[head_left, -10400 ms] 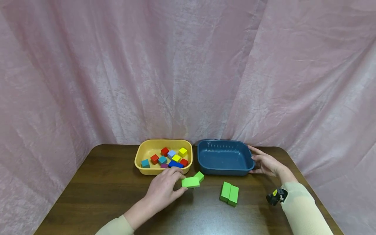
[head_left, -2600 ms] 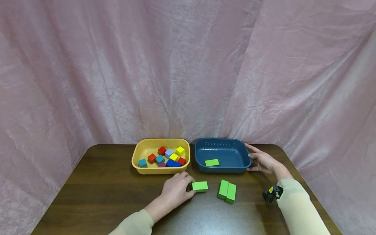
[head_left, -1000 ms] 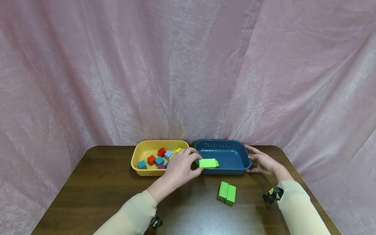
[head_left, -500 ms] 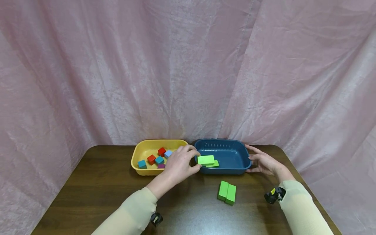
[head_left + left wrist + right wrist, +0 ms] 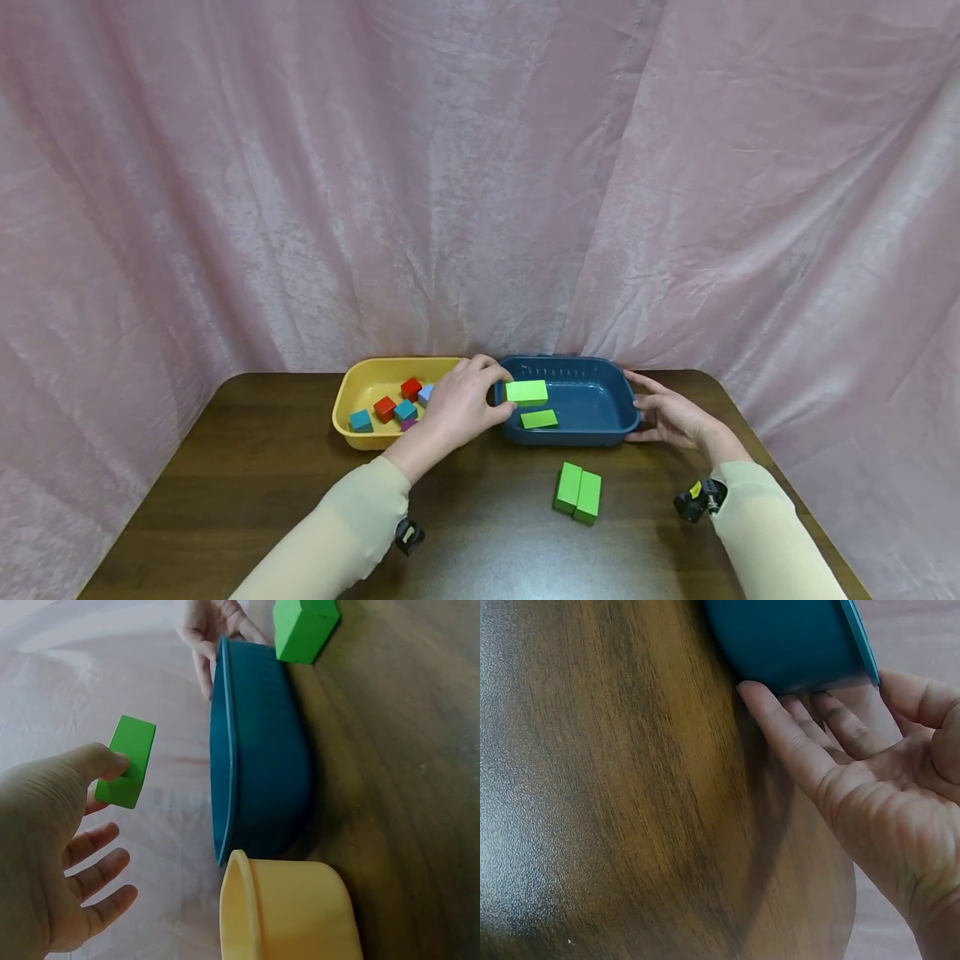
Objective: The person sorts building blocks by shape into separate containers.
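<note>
Between thumb and forefinger, my left hand point(image 5: 463, 402) pinches a green block point(image 5: 527, 392) above the left part of the blue tray point(image 5: 600, 438). The left wrist view shows the held block point(image 5: 133, 754) tilted, the other fingers spread apart from it. A second green block point(image 5: 539, 419) lies inside the blue tray near its front wall. My right hand point(image 5: 678, 421) touches that tray's right end. In the right wrist view its extended fingers point(image 5: 787, 735) meet the tray's outer side. Two more green blocks point(image 5: 567, 487) lie side by side on the table in front.
Left of the blue tray stands a yellow tray point(image 5: 352, 433) with several coloured cubes, partly hidden behind my left hand. The wooden table point(image 5: 225, 500) ends at a pink curtain point(image 5: 480, 183) close behind both trays.
Earlier, one green block went into the blue tray. Since then my left hand has picked another off the table and raised it over that tray. My right hand has stayed at the tray's end.
</note>
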A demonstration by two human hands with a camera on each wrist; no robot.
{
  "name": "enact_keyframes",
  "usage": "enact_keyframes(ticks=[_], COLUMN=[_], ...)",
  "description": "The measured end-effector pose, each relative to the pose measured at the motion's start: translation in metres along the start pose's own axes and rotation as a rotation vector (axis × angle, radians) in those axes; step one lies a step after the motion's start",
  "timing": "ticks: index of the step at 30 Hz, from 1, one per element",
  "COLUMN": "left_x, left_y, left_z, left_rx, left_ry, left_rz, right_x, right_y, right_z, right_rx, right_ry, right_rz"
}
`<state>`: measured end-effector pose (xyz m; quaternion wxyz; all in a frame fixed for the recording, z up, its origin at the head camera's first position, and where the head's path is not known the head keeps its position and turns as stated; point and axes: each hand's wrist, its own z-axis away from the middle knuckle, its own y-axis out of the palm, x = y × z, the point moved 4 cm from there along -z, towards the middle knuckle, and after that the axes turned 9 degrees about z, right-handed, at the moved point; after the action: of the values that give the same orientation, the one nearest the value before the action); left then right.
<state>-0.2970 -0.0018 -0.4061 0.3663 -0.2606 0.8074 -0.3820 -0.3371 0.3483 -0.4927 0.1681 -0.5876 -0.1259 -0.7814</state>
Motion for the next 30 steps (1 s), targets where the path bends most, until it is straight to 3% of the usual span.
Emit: enact_keyframes(ticks=[16,30], left_x=[0.014,0.020], left_y=[0.009,0.030], left_z=[-0.025,-0.038], left_rx=[0.061,0.097], left_ry=[-0.095,-0.156], left_rz=[-0.011,-0.093], right_x=[-0.003,-0.005], right_y=[0.000,0.001], right_z=[-0.002,0.000], right_rx=[-0.022,-0.008], right_ry=[0.001,-0.014], right_rz=[0.005,0.001])
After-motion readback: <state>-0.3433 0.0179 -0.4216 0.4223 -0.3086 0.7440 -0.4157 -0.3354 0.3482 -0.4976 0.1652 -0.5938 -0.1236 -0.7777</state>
